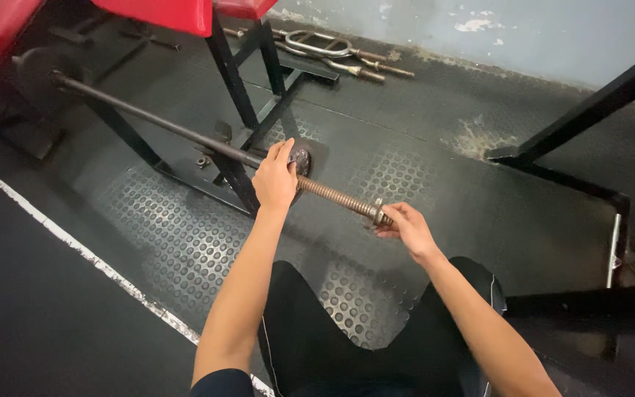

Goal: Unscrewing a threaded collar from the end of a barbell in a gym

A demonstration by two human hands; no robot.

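Bar (207, 143), threaded end toward me, both hands on it.

Item: long bar, axis running from upper left down to lower right. I read my left hand (275, 179) clenched around it beside the small plate (300, 159); my right hand (404, 226) pinches the collar (378, 213) at the thread's tip, lower right of the left grip and nearer me. Outward: bench frame (248, 95), red pad (159, 13), studded mat (185, 235).

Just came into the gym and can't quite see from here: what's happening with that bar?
A person crouches on the rubber floor over a barbell. The left hand grips the bar beside its inner collar. The right hand pinches a spin collar near the tip of the threaded sleeve, which carries no plate.
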